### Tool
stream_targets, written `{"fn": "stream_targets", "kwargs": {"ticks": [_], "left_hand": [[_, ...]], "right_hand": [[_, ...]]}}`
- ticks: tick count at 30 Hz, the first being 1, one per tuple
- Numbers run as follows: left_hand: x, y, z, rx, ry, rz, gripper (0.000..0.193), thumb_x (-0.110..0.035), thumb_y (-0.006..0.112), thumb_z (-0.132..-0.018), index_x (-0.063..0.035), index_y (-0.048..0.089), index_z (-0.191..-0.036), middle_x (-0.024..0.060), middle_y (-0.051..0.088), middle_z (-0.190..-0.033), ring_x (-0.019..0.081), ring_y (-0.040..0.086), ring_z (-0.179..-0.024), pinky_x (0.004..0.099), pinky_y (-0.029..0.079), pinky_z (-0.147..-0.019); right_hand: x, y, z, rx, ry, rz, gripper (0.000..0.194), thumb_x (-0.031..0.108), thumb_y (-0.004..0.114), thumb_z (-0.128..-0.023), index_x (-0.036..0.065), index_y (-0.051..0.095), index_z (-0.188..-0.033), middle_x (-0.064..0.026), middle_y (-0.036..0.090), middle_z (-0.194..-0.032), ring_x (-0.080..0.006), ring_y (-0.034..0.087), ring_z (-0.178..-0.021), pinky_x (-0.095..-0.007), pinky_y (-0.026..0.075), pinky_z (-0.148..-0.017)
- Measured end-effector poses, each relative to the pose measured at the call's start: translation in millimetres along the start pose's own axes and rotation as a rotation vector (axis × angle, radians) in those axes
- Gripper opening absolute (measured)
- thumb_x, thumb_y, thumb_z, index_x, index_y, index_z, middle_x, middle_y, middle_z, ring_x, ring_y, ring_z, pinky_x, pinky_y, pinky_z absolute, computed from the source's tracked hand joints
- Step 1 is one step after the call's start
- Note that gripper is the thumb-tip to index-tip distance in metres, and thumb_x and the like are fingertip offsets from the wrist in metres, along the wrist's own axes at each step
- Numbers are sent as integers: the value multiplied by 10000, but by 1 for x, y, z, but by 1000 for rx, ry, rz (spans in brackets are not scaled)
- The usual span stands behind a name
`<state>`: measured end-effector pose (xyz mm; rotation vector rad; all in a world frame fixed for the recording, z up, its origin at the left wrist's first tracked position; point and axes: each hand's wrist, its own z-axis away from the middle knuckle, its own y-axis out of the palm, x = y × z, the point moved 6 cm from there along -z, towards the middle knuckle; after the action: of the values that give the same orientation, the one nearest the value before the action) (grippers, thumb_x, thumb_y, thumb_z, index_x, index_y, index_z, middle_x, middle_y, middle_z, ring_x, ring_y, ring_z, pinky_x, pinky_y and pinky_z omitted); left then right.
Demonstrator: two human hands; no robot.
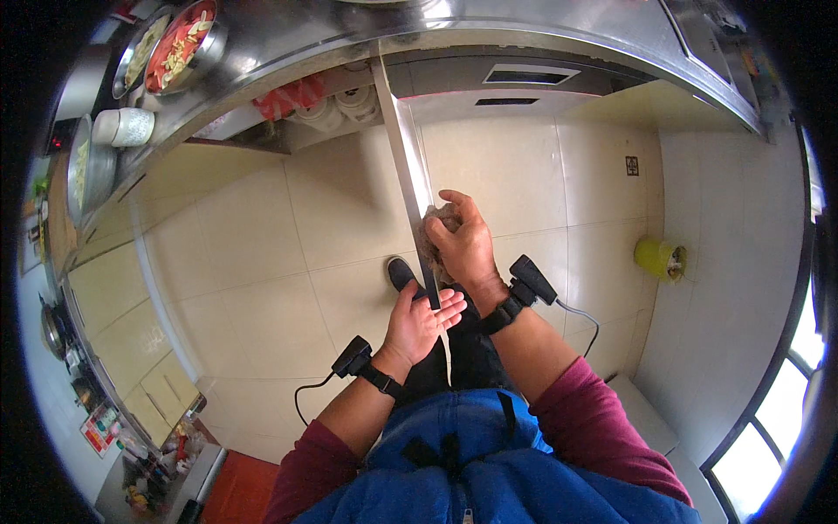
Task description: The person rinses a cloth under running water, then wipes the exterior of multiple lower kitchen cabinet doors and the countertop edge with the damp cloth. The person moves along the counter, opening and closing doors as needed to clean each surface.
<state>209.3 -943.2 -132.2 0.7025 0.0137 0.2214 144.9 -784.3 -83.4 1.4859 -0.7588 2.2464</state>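
Observation:
An open cabinet door (pixel 407 157), seen almost edge-on, juts from under the counter toward me. My right hand (pixel 463 241) grips a crumpled grey-brown cloth (pixel 429 252) and presses it against the door near its outer end. Part of the cloth is hidden behind the fingers. My left hand (pixel 419 319) is by the door's near corner, palm up, thumb apart and fingers stretched out. The corner overlaps the fingers, though firm contact is hard to judge. Both wrists wear black straps with cabled devices.
A steel counter (pixel 314 49) curves overhead, bearing a bowl of red and pale food (pixel 180 56) and a white jar (pixel 124 127). White containers (pixel 357 103) stand inside the cabinet. A yellow-green bin (pixel 655 257) is at the right wall. My shoe (pixel 400 272) is beneath the door.

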Motion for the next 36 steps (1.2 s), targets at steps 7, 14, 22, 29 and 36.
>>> {"fn": "stream_targets", "kwargs": {"ticks": [7, 14, 22, 29, 36], "left_hand": [[0, 5, 0, -19, -19, 32, 743, -609, 343, -950, 76, 543, -1159, 236, 552, -1268, 365, 500, -1241, 452, 374, -1058], [4, 7, -7, 33, -13, 83, 668, -575, 365, -951, 30, 524, -1186, 206, 553, -1214, 377, 505, -1209, 491, 387, -1037], [4, 12, -6, 110, -10, 49, 619, -563, 394, -951, -2, 537, -1171, 201, 535, -1211, 374, 510, -1186, 482, 386, -1038], [4, 9, -6, 66, -15, 31, 643, -581, 399, -940, 3, 529, -1177, 197, 556, -1189, 360, 520, -1179, 474, 387, -1032], [4, 13, -5, 85, -11, 38, 660, -587, 379, -943, 20, 544, -1140, 186, 576, -1184, 365, 519, -1188, 465, 386, -1033]], "right_hand": [[13, -1, -7, -43, -15, 61, 454, 184, 692, -823, -16, 546, -1204, -168, 683, -969, -227, 677, -867, -330, 547, -759], [8, 4, 0, 39, 187, 183, 438, 232, 709, -814, 8, 567, -1161, -192, 685, -973, -294, 687, -902, -370, 538, -814], [-20, 6, 3, 63, 350, 26, 388, 243, 679, -841, -19, 605, -1116, -186, 697, -912, -240, 690, -834, -329, 544, -759], [-22, 8, 5, 77, 363, 28, 371, 215, 655, -843, -21, 605, -1125, -180, 699, -910, -220, 687, -824, -338, 546, -754], [-1, 3, 1, 57, 244, 80, 381, 177, 641, -854, -15, 584, -1178, -180, 686, -972, -216, 671, -885, -315, 537, -781]]}}
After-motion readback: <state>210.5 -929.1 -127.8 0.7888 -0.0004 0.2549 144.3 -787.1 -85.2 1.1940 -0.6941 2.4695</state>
